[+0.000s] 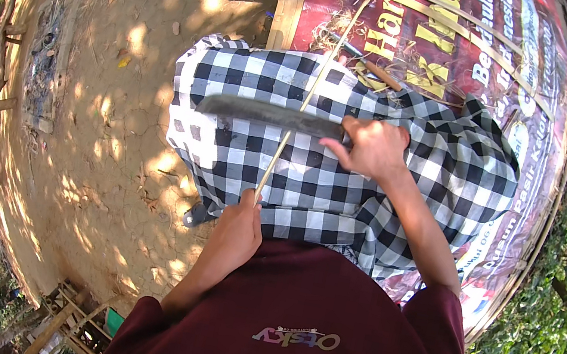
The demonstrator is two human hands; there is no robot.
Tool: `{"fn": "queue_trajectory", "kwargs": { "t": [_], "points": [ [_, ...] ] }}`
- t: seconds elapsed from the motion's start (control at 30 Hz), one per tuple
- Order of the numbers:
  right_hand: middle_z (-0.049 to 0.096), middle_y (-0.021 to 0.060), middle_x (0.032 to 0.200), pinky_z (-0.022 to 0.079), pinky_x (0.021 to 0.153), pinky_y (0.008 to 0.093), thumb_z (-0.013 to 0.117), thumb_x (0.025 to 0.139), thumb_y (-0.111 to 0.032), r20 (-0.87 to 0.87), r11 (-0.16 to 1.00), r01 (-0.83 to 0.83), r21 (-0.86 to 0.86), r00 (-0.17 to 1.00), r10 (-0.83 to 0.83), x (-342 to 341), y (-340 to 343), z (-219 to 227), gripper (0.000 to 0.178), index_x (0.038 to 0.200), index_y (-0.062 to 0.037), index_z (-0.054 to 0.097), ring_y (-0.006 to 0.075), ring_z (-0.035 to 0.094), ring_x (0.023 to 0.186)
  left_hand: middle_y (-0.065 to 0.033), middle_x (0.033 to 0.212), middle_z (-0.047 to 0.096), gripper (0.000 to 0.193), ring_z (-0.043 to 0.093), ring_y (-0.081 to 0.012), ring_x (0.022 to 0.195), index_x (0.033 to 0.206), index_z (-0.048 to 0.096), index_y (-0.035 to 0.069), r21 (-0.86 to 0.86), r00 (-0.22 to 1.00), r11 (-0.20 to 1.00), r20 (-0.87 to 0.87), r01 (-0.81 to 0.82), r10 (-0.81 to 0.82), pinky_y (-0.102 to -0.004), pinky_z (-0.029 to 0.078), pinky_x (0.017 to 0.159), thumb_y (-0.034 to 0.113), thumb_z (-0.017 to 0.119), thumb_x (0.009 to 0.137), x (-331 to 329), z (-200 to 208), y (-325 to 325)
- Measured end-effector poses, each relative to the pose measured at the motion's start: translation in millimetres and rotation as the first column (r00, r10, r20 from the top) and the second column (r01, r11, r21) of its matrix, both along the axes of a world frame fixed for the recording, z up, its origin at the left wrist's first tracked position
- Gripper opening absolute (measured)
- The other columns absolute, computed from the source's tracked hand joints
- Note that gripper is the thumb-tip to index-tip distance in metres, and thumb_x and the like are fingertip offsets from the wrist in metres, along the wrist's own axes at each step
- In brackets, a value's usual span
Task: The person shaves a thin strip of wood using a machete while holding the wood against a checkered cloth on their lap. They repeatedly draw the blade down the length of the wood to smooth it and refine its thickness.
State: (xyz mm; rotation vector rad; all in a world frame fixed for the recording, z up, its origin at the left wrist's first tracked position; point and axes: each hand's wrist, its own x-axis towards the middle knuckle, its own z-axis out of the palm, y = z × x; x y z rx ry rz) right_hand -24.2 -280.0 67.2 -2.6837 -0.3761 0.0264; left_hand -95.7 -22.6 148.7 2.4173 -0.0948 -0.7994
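Note:
My left hand point(235, 233) is closed round the near end of a thin, pale bamboo strip point(326, 71), close to my body. From there the strip slants away to the far edge of the view. My right hand point(375, 150) grips the handle of a machete point(253, 111), its long dark blade pointing left. Blade and strip cross over my lap; whether the edge presses on the strip I cannot tell. Under both lies a black-and-white checkered cloth point(226, 156), draped over my legs.
A red and white printed banner point(462, 64) covers the surface at the right and far side. On it lie longer bamboo strips point(434, 10), curled shavings and a tool with a wooden handle point(381, 74). Bare earth point(107, 146) stretches to the left; green foliage point(552, 330) borders the right.

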Motion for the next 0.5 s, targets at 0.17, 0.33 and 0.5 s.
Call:
{"fn": "queue_trajectory", "kwargs": {
  "t": [0.17, 0.33, 0.5],
  "points": [
    [0.061, 0.0178, 0.057, 0.054, 0.056, 0.0436, 0.058, 0.089, -0.054, -0.014, 0.910, 0.394, 0.128, 0.918, -0.396, 45.0, -39.4, -11.7, 0.052, 0.076, -0.0039, 0.066, 0.0364, 0.064, 0.056, -0.0247, 0.064, 0.058, 0.013, 0.059, -0.0443, 0.062, 0.102, 0.050, -0.003, -0.040, 0.999, 0.999, 0.031, 0.023, -0.022, -0.0495, 0.045, 0.057, 0.008, 0.046, 0.095, 2.0, 2.0, -0.6],
    [0.059, 0.0168, 0.052, 0.053, 0.050, 0.0424, 0.057, 0.088, -0.056, -0.100, 0.996, 0.053, 0.072, 0.994, -0.045, 4.7, -5.7, -0.5, 0.057, 0.070, -0.0027, 0.066, 0.0346, 0.064, 0.052, -0.0203, 0.061, 0.058, 0.021, 0.059, -0.0378, 0.056, 0.090, 0.052, -0.002, -0.203, 0.966, 0.973, -0.252, -0.108, 0.055, -0.0427, 0.044, 0.052, 0.017, 0.047, 0.098, 13.0, -13.4, 5.2],
    [0.060, 0.0135, 0.055, 0.051, 0.050, 0.0412, 0.059, 0.085, -0.057, -0.200, 0.989, -0.052, 0.137, 0.977, 0.079, -23.3, 23.2, 14.8, 0.056, 0.073, -0.0030, 0.064, 0.0335, 0.063, 0.051, -0.0160, 0.058, 0.056, 0.027, 0.059, -0.0306, 0.053, 0.087, 0.052, -0.002, -0.220, 0.954, 0.953, -0.258, -0.211, 0.151, -0.0383, 0.043, 0.052, 0.021, 0.046, 0.100, 13.9, -16.0, 8.3]
  ]
}}
